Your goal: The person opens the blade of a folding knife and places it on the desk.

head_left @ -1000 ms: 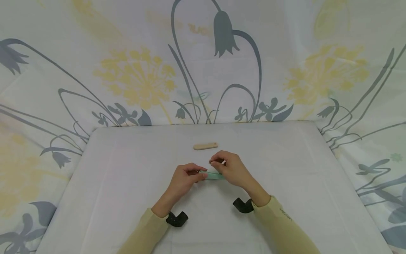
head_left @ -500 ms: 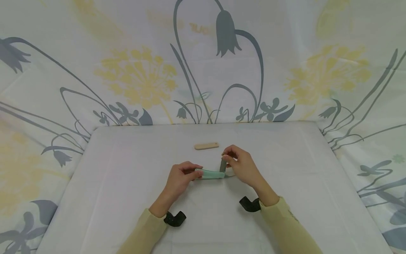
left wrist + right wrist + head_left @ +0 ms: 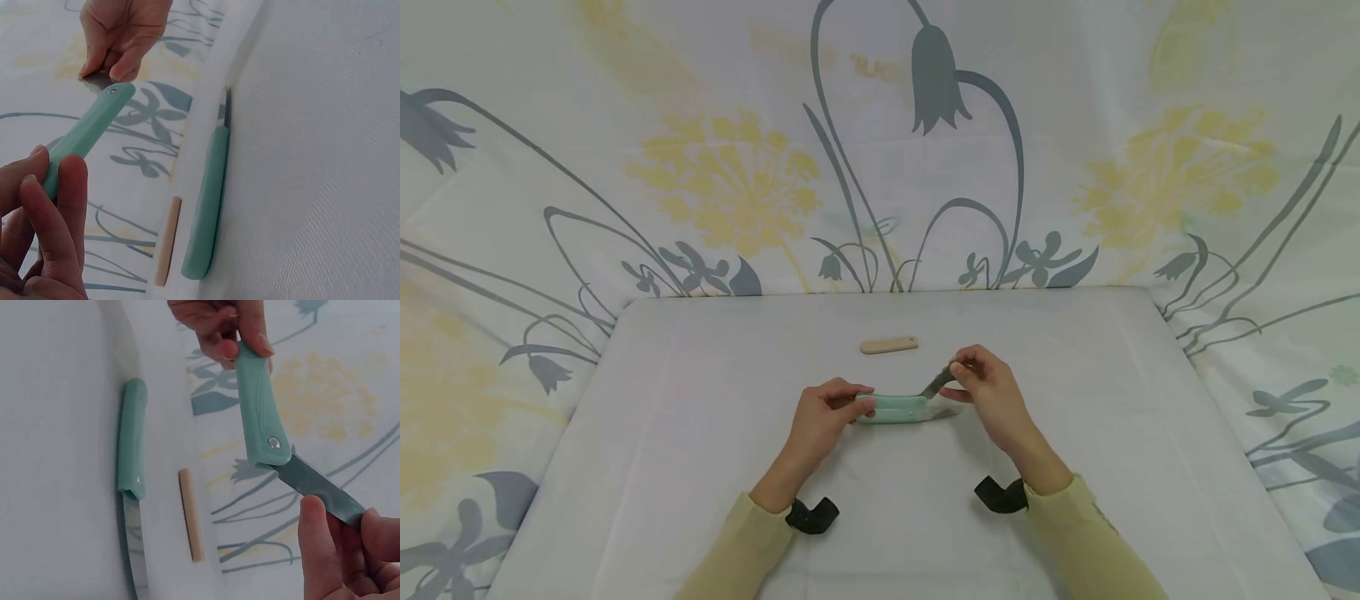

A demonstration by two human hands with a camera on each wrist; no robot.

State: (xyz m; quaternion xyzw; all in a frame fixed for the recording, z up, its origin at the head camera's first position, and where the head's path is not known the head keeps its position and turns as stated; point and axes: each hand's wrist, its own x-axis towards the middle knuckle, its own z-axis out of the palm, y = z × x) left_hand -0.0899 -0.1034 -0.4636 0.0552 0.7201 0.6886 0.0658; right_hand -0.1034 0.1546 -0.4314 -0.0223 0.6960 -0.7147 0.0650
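- Fingers [image 3: 74, 181] of the left hand [image 3: 820, 417], bent, pinch the butt of a mint-green plastic-looking folding knife [image 3: 257, 409], raised over the middle of the white desk [image 3: 700, 375].
- Fingers of the right hand [image 3: 996, 404] pinch its grey metal blade [image 3: 322, 490], which stands at an angle to the handle.
- Second mint-green knife [image 3: 132, 437] lies on the desk beneath, blade towards the right edge.
- Slim tan stick [image 3: 889, 345], holed at one end, lies beyond both, nearer the far edge.

Left hand [image 3: 820, 417] pinching, right hand [image 3: 994, 396] pinching, sleeved forearms [image 3: 741, 542] angled inward
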